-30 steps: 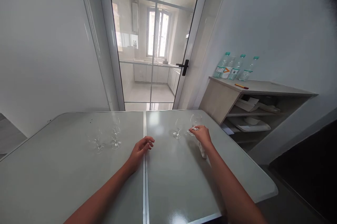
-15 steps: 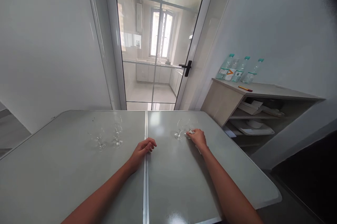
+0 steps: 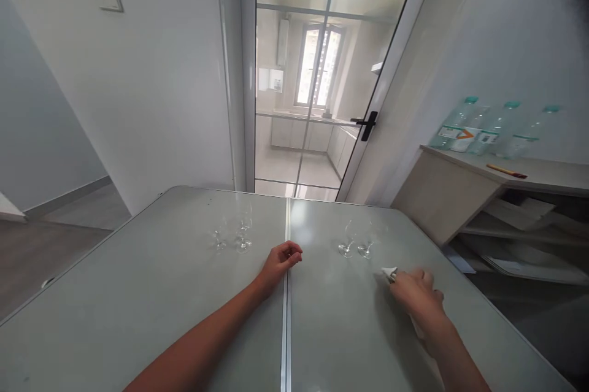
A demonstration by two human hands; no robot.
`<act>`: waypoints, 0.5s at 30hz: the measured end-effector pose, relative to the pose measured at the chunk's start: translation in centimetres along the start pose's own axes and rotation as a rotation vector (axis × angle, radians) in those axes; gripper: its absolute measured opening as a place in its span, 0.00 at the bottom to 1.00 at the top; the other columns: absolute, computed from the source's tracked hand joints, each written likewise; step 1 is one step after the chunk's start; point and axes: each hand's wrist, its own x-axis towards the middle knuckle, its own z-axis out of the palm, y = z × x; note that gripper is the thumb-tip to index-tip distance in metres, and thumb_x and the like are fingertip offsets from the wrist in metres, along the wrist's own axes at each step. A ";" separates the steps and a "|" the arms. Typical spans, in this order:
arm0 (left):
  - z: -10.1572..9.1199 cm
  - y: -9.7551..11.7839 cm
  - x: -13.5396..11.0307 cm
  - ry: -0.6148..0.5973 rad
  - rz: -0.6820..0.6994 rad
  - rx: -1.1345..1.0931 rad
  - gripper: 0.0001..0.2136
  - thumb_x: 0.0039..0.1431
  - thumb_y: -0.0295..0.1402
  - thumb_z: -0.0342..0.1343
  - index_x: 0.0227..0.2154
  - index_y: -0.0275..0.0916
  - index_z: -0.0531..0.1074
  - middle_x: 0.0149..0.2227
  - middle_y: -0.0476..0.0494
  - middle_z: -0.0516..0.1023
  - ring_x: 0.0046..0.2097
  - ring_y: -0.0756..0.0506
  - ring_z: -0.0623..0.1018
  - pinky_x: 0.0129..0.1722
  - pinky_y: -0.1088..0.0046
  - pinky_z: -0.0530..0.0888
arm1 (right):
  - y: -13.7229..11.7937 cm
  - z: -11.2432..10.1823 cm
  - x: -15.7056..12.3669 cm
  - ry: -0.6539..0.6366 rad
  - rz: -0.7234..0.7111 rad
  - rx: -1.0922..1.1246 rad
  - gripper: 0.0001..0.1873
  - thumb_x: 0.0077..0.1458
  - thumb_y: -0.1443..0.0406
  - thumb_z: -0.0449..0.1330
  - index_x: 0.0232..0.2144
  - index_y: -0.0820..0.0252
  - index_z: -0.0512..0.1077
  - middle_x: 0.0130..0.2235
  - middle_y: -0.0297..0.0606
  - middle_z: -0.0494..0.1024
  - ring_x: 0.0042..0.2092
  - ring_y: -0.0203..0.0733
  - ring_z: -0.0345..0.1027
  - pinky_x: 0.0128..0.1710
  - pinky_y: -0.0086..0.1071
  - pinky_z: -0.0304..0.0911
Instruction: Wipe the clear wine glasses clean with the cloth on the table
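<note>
My right hand [image 3: 416, 289] is closed round a white cloth [image 3: 389, 273]. One folded corner pokes out past the fingers, and a paler part shows below the wrist. Just left of it, two clear stemmed glasses stand upright: one glass [image 3: 345, 249] and another glass [image 3: 365, 249] beside it. Near the table's middle seam my left hand [image 3: 281, 258] rests with loosely bent fingers, the thumb apart and nothing visible in it. Further left are more clear glasses, a nearer glass [image 3: 243, 243] and a fainter glass [image 3: 219, 240].
A pale green table [image 3: 193, 318] with a metal seam [image 3: 286, 318] lies under both hands. Behind it is a glass door [image 3: 301, 153] with a black handle [image 3: 367, 125]. On the right, a shelf unit [image 3: 427, 189] carries several plastic bottles [image 3: 488, 134] and a brush [image 3: 506, 171].
My right hand has drawn back from the right-hand glasses towards me and to the right, taking the white cloth along. The view has turned left. My left hand stays near the seam.
</note>
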 end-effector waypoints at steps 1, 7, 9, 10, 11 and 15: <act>0.1 0.0 -0.1 -0.024 -0.015 -0.021 0.15 0.58 0.44 0.65 0.38 0.38 0.77 0.35 0.41 0.79 0.39 0.43 0.76 0.41 0.68 0.71 | -0.8 -0.6 -1.1 -0.039 -0.042 0.041 0.07 0.48 0.67 0.61 0.26 0.57 0.80 0.38 0.61 0.76 0.45 0.64 0.71 0.38 0.46 0.61; 0.5 0.3 -1.2 -0.344 -0.067 -0.145 0.30 0.49 0.45 0.72 0.53 0.39 0.74 0.49 0.33 0.79 0.50 0.37 0.78 0.51 0.61 0.71 | -9.9 -3.3 -7.8 -0.415 -0.455 1.047 0.18 0.58 0.51 0.60 0.42 0.57 0.78 0.39 0.42 0.79 0.43 0.52 0.72 0.42 0.38 0.66; 0.4 0.3 -1.3 -0.362 -0.080 -0.114 0.23 0.49 0.46 0.71 0.45 0.37 0.78 0.40 0.38 0.80 0.43 0.40 0.79 0.44 0.66 0.72 | -12.2 -3.1 -8.5 -0.394 -0.357 1.211 0.20 0.55 0.50 0.63 0.38 0.60 0.78 0.34 0.40 0.79 0.39 0.49 0.71 0.39 0.36 0.65; 0.4 0.3 -1.3 -0.337 -0.083 -0.093 0.20 0.51 0.46 0.70 0.39 0.36 0.79 0.35 0.41 0.80 0.39 0.42 0.78 0.40 0.68 0.72 | -13.0 -2.9 -8.5 -0.384 -0.293 1.278 0.20 0.54 0.50 0.65 0.36 0.61 0.78 0.33 0.39 0.78 0.37 0.48 0.70 0.38 0.35 0.65; 0.3 0.3 -1.2 -0.292 -0.080 -0.079 0.17 0.53 0.46 0.68 0.35 0.35 0.78 0.31 0.43 0.78 0.35 0.45 0.76 0.36 0.71 0.70 | -13.4 -2.8 -8.4 -0.382 -0.236 1.346 0.20 0.52 0.50 0.66 0.36 0.61 0.78 0.33 0.39 0.78 0.37 0.46 0.70 0.38 0.35 0.65; -0.1 0.6 -0.7 -0.080 -0.070 -0.144 0.15 0.58 0.45 0.64 0.31 0.36 0.73 0.25 0.51 0.70 0.27 0.51 0.67 0.27 0.77 0.61 | -13.0 -3.2 -7.1 -0.474 -0.135 1.610 0.14 0.49 0.57 0.68 0.34 0.60 0.77 0.35 0.38 0.78 0.38 0.44 0.69 0.39 0.36 0.67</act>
